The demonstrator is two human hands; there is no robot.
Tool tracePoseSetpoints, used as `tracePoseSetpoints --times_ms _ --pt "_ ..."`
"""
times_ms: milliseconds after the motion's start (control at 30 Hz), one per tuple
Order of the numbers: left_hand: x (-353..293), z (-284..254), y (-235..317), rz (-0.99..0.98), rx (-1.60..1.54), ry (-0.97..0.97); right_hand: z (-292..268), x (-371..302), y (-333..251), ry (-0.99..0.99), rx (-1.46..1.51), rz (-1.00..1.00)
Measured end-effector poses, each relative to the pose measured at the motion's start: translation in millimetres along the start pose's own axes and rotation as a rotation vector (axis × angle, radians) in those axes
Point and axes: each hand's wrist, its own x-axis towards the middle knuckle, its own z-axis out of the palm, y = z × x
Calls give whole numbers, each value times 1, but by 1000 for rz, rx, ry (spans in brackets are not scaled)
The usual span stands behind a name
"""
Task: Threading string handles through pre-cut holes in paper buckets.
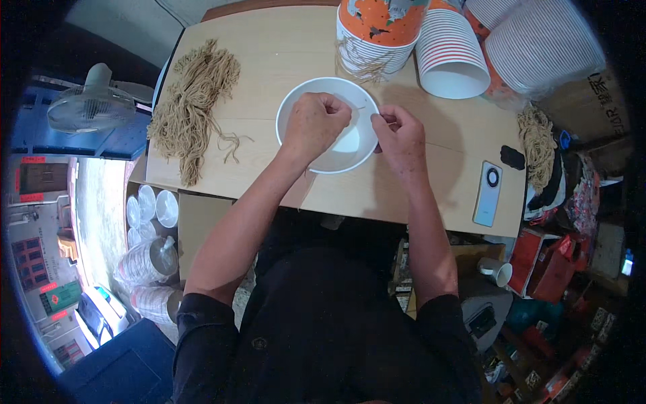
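Curling its fingers, the left hand [317, 125] is hovering over the white tub [330, 161], which is standing toward the near edge of the table [289, 50]; the right hand [402, 138] is pinching narrowly beside its rim, any hold unclear.

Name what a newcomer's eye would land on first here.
The round white tub stands out first, at the centre of the pale wooden table, the left hand over its opening and the right hand at its right rim. Next come the orange-patterned stack of tubs at the far side and the tangled tan cords on the left.
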Motion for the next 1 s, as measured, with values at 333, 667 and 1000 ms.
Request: tracePoseSetpoints --times_ms 333,667,1000 --pt "3 -1 4 -118 -153 -24 1 2 4 -4 -21 -29" --pt "0 2 10 -168 -367 3 3 2 4 13 -14 -25" --pt "2 2 7 -211 -332 -58 2 2 3 -1 -33 -9"
